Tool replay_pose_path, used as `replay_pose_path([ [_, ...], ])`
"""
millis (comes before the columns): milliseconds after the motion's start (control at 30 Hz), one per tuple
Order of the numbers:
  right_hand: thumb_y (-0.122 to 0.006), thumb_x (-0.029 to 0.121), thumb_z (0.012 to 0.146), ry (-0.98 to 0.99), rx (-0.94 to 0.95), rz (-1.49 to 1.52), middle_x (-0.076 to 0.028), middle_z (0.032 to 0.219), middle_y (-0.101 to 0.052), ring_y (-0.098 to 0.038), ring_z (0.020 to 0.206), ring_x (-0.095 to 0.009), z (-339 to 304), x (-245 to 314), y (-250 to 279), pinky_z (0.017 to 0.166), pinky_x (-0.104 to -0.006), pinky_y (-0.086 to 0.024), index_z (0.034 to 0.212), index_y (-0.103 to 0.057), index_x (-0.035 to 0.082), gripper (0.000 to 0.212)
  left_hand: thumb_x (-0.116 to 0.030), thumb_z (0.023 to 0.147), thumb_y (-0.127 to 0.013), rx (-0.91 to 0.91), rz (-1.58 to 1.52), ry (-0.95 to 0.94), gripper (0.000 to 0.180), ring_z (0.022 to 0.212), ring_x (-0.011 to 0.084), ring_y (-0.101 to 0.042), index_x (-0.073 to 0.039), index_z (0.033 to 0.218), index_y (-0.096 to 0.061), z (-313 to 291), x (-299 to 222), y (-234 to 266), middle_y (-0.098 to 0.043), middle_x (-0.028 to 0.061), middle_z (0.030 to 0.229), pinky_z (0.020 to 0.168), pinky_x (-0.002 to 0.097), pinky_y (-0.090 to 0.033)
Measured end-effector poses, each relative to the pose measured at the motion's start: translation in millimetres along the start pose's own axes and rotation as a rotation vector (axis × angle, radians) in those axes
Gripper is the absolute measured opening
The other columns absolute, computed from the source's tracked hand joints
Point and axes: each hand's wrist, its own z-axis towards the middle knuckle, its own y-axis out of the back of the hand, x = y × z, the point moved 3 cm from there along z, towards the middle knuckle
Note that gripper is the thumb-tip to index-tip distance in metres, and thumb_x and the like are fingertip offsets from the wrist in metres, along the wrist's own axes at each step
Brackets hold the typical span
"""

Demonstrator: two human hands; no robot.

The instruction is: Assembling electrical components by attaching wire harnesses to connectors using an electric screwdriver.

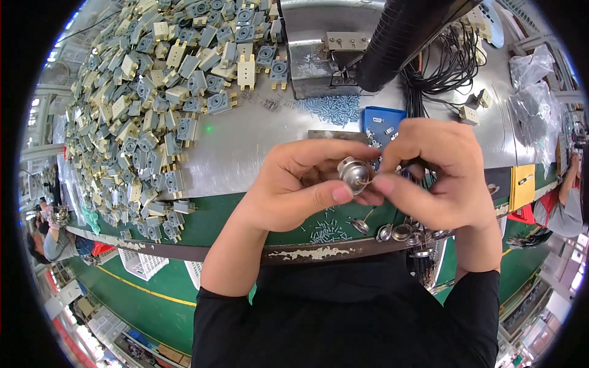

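Observation:
Over the front of the bench, my left hand (299, 183) grips a round, silvery, cup-shaped metal part (354, 174) with a small tab on its rim. Its thumb lies along the near side of the part, the fingers behind it. My right hand (434, 175) is closed in a pinch, thumb and forefinger at the right edge of the same part. A thin copper-coloured strand shows on the part's face near that thumb tip. Whatever the right fingertips pinch is too small to make out. Both hands hide part of a blue tray (384, 115) with small metal pieces.
A big heap of grey-and-cream blocks (178, 92) covers the left side. Behind my hands stand a metal fixture (307, 64) and a thick black tube (392, 43). Loose screws (331, 109), black cables (438, 73) and round metal parts (402, 232) lie around. Other people sit at both edges.

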Motion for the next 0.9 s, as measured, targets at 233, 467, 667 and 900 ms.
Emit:
replay_pose_path([
  [233,-0.084,0.007,0.076,0.051,0.033,-0.040,-0.005,0.068,-0.067,-0.054,0.052,-0.019,0.0,1.7,-4.9,0.049,-0.0290,-0.040,0.078,-0.074,0.004,0.011,0.001,0.077,-0.092,0.078,0.149,-0.024,0.042,0.101,0.0176,-0.073,0.003,0.111,-0.067,-2.7,-0.8,16.3,-0.072,0.0086,0.107,0.093,0.0347,-0.060],
  [467,-0.087,0.004,0.072,0.071,-0.057,-0.014,-0.001,0.060,-0.059,-0.047,0.050,-0.012,-2.5,-4.0,-13.8,0.047,-0.0279,-0.030,0.074,-0.075,0.005,0.012,0.003,0.065,-0.098,0.032,0.285,-0.129,0.046,0.100,0.0163,-0.072,0.000,0.101,-0.070,-2.0,-4.1,17.1,-0.072,0.0068,0.103,0.088,0.0321,-0.060],
  [667,-0.089,0.001,0.066,0.329,-0.212,-0.303,-0.004,0.063,-0.061,-0.057,0.051,-0.021,-6.8,-8.0,-18.1,0.047,-0.0322,-0.042,0.075,-0.071,0.007,0.021,-0.010,0.062,-0.103,-0.034,0.708,-0.449,0.046,0.075,0.0177,-0.069,-0.001,0.087,-0.066,6.3,-4.5,14.4,-0.072,0.0127,0.085,0.064,0.0294,-0.054],
  [900,-0.089,0.002,0.068,0.339,-0.273,-0.351,-0.005,0.065,-0.062,-0.061,0.054,-0.022,-8.1,-3.6,-16.8,0.049,-0.0326,-0.046,0.083,-0.074,0.006,0.021,0.004,0.072,-0.090,-0.195,0.892,-0.524,0.027,0.076,0.0201,-0.072,0.001,0.089,-0.070,-0.8,-12.8,6.9,-0.075,0.0148,0.086,0.068,0.0304,-0.056],
])
